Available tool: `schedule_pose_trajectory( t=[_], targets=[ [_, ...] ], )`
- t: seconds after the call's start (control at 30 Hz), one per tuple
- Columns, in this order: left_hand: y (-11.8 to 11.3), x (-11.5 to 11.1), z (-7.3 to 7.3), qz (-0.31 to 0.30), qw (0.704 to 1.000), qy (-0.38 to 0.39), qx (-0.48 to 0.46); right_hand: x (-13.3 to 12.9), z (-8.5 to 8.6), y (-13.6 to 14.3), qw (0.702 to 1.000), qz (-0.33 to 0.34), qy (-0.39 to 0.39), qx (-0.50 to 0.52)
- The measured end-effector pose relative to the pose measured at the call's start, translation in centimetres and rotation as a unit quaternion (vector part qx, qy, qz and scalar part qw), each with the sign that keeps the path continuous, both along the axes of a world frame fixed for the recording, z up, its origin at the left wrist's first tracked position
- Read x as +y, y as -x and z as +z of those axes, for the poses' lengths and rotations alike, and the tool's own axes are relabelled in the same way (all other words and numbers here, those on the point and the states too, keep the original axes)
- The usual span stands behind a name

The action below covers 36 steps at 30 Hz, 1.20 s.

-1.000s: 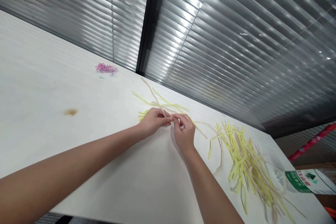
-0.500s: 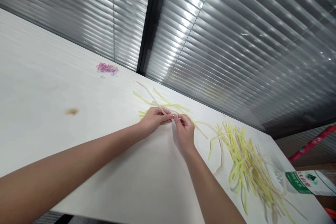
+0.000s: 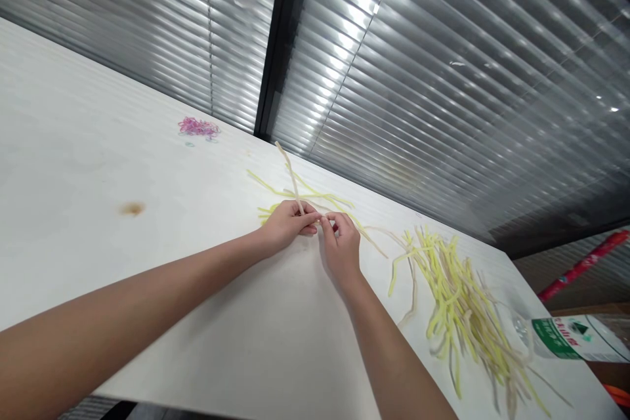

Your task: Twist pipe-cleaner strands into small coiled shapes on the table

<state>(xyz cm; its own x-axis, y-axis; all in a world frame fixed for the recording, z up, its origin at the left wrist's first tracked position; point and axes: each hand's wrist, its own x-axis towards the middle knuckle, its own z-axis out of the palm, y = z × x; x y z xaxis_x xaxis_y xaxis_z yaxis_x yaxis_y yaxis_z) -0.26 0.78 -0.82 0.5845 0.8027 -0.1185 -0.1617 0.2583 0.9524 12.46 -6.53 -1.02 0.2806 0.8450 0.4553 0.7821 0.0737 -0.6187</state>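
My left hand [image 3: 289, 224] is closed on a beige pipe cleaner [image 3: 292, 175], whose free length sticks up and away from me above the fingers. Against its fingertips, my right hand [image 3: 342, 246] pinches what looks like the other end of the same pipe cleaner; the fingers mostly hide that spot. Just beyond both hands, a few loose yellow pipe cleaners [image 3: 268, 184] lie crossed on the white table [image 3: 266, 335]. Some yellow ends poke out beside my left wrist.
To the right spreads a big heap of yellow and beige pipe cleaners [image 3: 450, 295]. A clear plastic bottle [image 3: 561, 339] with a green and white label lies past it. Small pink and purple loops [image 3: 198, 128] are piled at the far left, near the blinds [image 3: 162, 26].
The beige pipe cleaner's free end has swung to the right and now points more upright. My two hands have stayed together, with small finger movements.
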Motion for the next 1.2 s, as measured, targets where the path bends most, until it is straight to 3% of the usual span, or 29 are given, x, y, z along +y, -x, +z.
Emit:
schedule_pose_trajectory(
  t=[0.2, 0.33, 0.53, 0.63, 0.87, 1.03, 1.2],
  targets=[
    [0.12, -0.07, 0.08, -0.017, 0.998, 0.045, -0.046, -0.03, -0.09, 0.28, 0.993, 0.037, 0.022, 0.106],
    [0.03, 0.00, 0.03, -0.030, 0.997, 0.053, -0.047, 0.08, -0.35, 0.11, 0.997, 0.032, 0.022, 0.066],
    [0.14, 0.57, -0.06, -0.083, 0.996, -0.012, 0.022, 0.24, -0.27, -0.22, 0.998, -0.038, 0.032, 0.027],
    [0.46, 0.76, 0.31, -0.118, 0.993, 0.026, -0.011, 0.28, -0.18, -0.25, 0.998, -0.049, 0.035, 0.004],
    [0.42, 0.68, 0.21, -0.047, 0.993, 0.085, -0.065, 0.25, -0.24, -0.23, 0.995, -0.044, 0.051, -0.070],
    [0.03, 0.47, -0.29, 0.002, 0.999, 0.021, -0.042, 0.11, -0.38, -0.04, 0.984, -0.047, 0.115, -0.127],
    [0.03, 0.39, -0.46, -0.001, 0.999, -0.036, 0.001, 0.01, -0.31, 0.17, 0.976, -0.037, 0.111, -0.183]
  ],
)
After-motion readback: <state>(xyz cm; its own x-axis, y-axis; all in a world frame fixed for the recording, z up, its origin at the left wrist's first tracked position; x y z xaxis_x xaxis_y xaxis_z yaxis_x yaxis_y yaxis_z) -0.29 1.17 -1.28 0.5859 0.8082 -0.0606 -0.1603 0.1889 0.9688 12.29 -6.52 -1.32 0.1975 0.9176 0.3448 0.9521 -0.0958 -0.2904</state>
